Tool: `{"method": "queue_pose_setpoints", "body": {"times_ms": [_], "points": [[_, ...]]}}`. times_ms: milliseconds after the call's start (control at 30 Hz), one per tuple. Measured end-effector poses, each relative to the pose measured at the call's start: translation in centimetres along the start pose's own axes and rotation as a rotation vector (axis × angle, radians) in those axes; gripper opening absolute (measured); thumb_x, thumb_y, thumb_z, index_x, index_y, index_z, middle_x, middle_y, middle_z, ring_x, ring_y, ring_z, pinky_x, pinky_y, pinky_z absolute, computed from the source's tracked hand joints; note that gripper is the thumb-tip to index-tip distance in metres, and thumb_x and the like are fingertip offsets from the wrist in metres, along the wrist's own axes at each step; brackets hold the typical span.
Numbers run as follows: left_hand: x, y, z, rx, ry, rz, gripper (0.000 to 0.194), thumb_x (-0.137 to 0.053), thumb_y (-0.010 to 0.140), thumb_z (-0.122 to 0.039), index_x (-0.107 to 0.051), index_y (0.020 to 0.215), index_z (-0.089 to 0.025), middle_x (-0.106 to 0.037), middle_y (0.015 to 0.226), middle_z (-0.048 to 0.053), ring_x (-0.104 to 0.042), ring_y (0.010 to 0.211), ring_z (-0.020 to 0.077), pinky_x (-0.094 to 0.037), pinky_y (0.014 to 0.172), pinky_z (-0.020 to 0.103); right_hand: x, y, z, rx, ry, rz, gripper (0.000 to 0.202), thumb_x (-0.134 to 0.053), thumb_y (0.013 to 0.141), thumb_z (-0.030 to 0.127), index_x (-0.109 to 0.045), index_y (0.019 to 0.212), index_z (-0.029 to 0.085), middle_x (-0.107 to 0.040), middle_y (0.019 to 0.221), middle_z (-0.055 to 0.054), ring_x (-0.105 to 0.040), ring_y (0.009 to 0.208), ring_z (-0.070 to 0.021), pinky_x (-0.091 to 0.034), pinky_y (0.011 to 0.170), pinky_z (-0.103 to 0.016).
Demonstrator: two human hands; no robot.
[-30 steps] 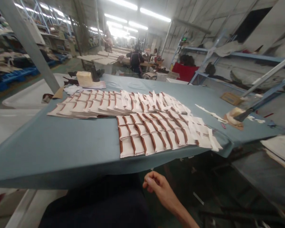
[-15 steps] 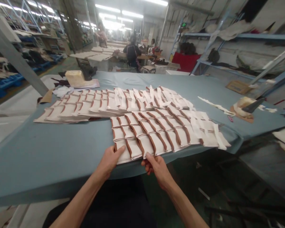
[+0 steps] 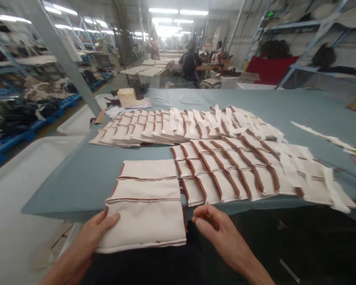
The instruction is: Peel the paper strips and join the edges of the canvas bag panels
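My left hand (image 3: 91, 231) grips the left edge of a cream fabric panel (image 3: 150, 190) with brown-edged seams across it, thumb on top and the fingers underneath. The panel's near end sticks out past the table edge. Just right of it, my right hand (image 3: 216, 227) hovers off the cloth with fingers curled and a gap between thumb and fingertips; nothing shows in it. Beyond that hand lies an overlapping row of similar cream panels (image 3: 228, 170) with brown seams. Behind it is a second fanned row (image 3: 154, 126), with white strips (image 3: 192, 122) draped over its right part.
A blue-grey cloth covers the table (image 3: 68, 174). A pale yellow block (image 3: 126, 97) stands at the far left, near a metal post (image 3: 62, 55). White bins (image 3: 32, 178) line the left side. A long white strip (image 3: 323, 136) lies right. A person (image 3: 190, 63) sits farther back.
One panel has come off the left end of the near row and moved left in my left hand. My right hand has let go of the fabric. The view has swung left.
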State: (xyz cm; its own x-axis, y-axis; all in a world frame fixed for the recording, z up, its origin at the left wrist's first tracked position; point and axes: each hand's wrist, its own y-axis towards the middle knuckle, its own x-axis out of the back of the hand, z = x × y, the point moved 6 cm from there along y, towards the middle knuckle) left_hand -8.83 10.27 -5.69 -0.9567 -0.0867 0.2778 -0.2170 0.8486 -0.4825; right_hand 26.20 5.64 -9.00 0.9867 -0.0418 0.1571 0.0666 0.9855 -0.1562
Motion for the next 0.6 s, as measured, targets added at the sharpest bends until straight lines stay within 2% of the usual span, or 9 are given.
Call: {"method": "queue_pose_setpoints", "body": {"times_ms": [33, 100, 133, 200, 300, 367, 433, 500, 600], "points": [[-0.2, -0.8, 0.3, -0.014, 0.007, 0.070, 0.054, -0.091, 0.067, -0.062, -0.082, 0.103, -0.023, -0.089, 0.105, 0.009, -0.083, 0.093, 0.0361, -0.070, 0.084, 0.040, -1.4, -1.1, 1.4, 0.207, -0.194, -0.055, 0.035, -0.085, 0.092, 0.048, -0.080, 0.116, 0.023, -0.085, 0.111, -0.010, -0.077, 0.101, -0.0280, -0.061, 0.092, -0.040], [-1.0, -2.3, 0.6, -0.046, 0.003, 0.178, 0.057, -0.090, 0.070, -0.068, -0.082, 0.104, -0.023, -0.089, 0.112, 0.007, -0.082, 0.097, 0.0363, -0.069, 0.089, 0.039, -5.4, -3.7, 4.5, 0.698, -0.449, -0.147, 0.052, -0.089, 0.086, 0.045, -0.074, 0.130, 0.023, -0.082, 0.131, -0.014, -0.075, 0.118, -0.0371, -0.059, 0.106, -0.052], [-1.3, -2.9, 0.7, -0.071, -0.002, 0.206, 0.057, -0.089, 0.072, -0.069, -0.081, 0.105, -0.024, -0.089, 0.111, 0.006, -0.081, 0.095, 0.0354, -0.068, 0.087, 0.038, -7.6, -4.5, 5.4, 0.842, -0.543, -0.139, 0.049, -0.085, 0.089, 0.039, -0.071, 0.132, 0.021, -0.081, 0.133, -0.016, -0.075, 0.118, -0.0381, -0.058, 0.107, -0.054], [-1.6, -4.0, 0.6, -0.153, 0.001, 0.241, 0.056, -0.086, 0.078, -0.072, -0.080, 0.105, -0.023, -0.087, 0.104, 0.005, -0.080, 0.090, 0.0326, -0.067, 0.082, 0.034, -11.0, -4.7, 6.5, 0.984, -0.635, -0.066, 0.036, -0.072, 0.094, 0.018, -0.069, 0.129, 0.018, -0.083, 0.121, -0.015, -0.078, 0.103, -0.0317, -0.063, 0.095, -0.045], [-0.1, -5.6, -0.1, -0.351, 0.052, 0.164, 0.059, -0.063, 0.099, -0.080, -0.077, 0.101, -0.023, -0.081, 0.090, 0.005, -0.074, 0.083, 0.0282, -0.063, 0.075, 0.031, -12.8, -3.8, 7.9, 1.049, -0.596, 0.057, 0.035, -0.054, 0.095, 0.001, -0.069, 0.121, 0.019, -0.082, 0.102, -0.010, -0.078, 0.087, -0.0241, -0.062, 0.078, -0.034], [1.8, -7.0, -0.6, -0.471, 0.054, -0.003, 0.066, -0.044, 0.108, -0.081, -0.076, 0.106, -0.022, -0.079, 0.090, 0.006, -0.071, 0.082, 0.0266, -0.060, 0.075, 0.032, -12.6, -3.6, 8.7, 1.029, -0.539, 0.140, 0.032, -0.052, 0.100, 0.003, -0.068, 0.122, 0.019, -0.081, 0.099, -0.009, -0.078, 0.084, -0.0226, -0.060, 0.074, -0.031], [3.2, -8.6, -0.6, -0.568, 0.035, -0.153, 0.065, -0.041, 0.111, -0.079, -0.075, 0.115, -0.023, -0.079, 0.101, 0.008, -0.071, 0.089, 0.0271, -0.061, 0.083, 0.035, -12.1, -4.1, 9.3, 0.981, -0.494, 0.207, 0.023, -0.053, 0.106, 0.011, -0.067, 0.122, 0.020, -0.080, 0.095, -0.008, -0.077, 0.078, -0.0214, -0.058, 0.070, -0.029], [3.3, -10.3, -0.5, -0.691, 0.033, -0.190, 0.058, -0.043, 0.113, -0.073, -0.075, 0.118, -0.025, -0.079, 0.109, 0.009, -0.072, 0.098, 0.0281, -0.060, 0.090, 0.037, -11.6, -5.1, 9.8, 0.927, -0.455, 0.244, 0.017, -0.053, 0.111, 0.017, -0.067, 0.119, 0.022, -0.078, 0.088, -0.006, -0.074, 0.071, -0.0202, -0.055, 0.066, -0.028], [2.3, -12.9, -0.4, -0.956, 0.073, -0.150, 0.039, -0.048, 0.117, -0.057, -0.074, 0.115, -0.028, -0.078, 0.107, 0.007, -0.074, 0.100, 0.0265, -0.060, 0.091, 0.037, -11.2, -6.8, 10.3, 0.837, -0.423, 0.270, 0.016, -0.050, 0.115, 0.021, -0.065, 0.116, 0.025, -0.076, 0.084, -0.004, -0.075, 0.070, -0.0203, -0.055, 0.066, -0.028]]}}
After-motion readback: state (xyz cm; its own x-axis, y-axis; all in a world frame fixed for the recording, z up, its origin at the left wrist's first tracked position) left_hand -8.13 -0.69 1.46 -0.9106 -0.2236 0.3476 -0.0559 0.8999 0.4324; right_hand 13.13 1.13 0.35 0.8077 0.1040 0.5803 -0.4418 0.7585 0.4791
